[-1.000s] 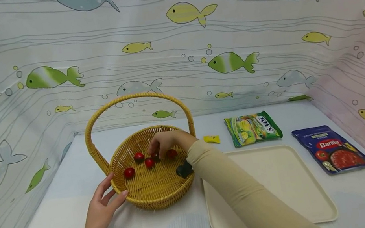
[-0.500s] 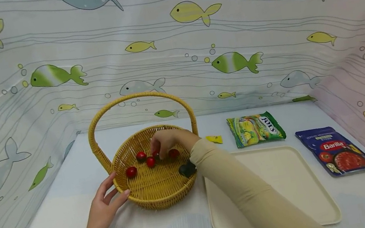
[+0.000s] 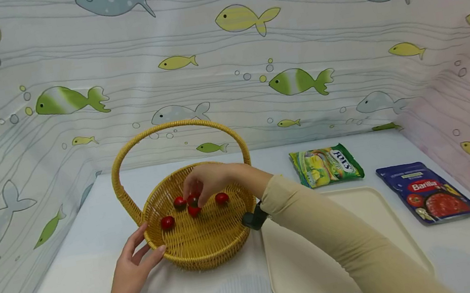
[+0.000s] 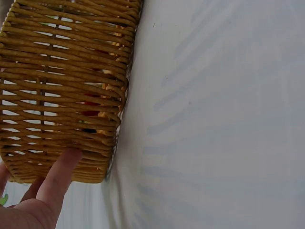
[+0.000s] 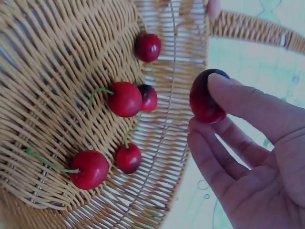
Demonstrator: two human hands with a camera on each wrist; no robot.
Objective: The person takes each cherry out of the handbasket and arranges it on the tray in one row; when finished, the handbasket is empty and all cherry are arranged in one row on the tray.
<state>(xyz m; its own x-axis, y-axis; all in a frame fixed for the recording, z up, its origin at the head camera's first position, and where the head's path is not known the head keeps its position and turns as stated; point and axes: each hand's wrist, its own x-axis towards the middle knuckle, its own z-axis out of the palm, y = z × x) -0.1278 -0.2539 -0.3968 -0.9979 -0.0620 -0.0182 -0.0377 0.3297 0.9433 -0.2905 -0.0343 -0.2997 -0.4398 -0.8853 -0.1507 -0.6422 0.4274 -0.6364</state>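
Note:
A round wicker basket (image 3: 206,258) with a tall arched handle (image 3: 173,124) stands left of the middle in the head view. My right hand (image 3: 212,178) is over it and pinches a dark red cherry (image 5: 208,98) between thumb and fingertips. Several other cherries lie on the basket's woven floor, among them a red cherry (image 5: 89,169) with a green stem and another cherry (image 3: 167,223) near the left wall. With spread fingers, my left hand (image 3: 131,265) rests against the basket's left side. In the left wrist view one of its fingers (image 4: 62,174) touches the outer weave.
A cream tray (image 3: 319,271) lies right of the basket, partly under my right sleeve (image 3: 346,236). Behind it is a green Fox's candy bag (image 3: 326,165). A blue Barilla pouch (image 3: 428,191) lies at the far right. A fish-patterned sheet (image 3: 224,76) rises behind the table.
My right hand has lifted from the basket floor with the cherry, its wrist rising and shifting right. My sleeve now covers most of the small yellow packet. The left hand stays at the basket.

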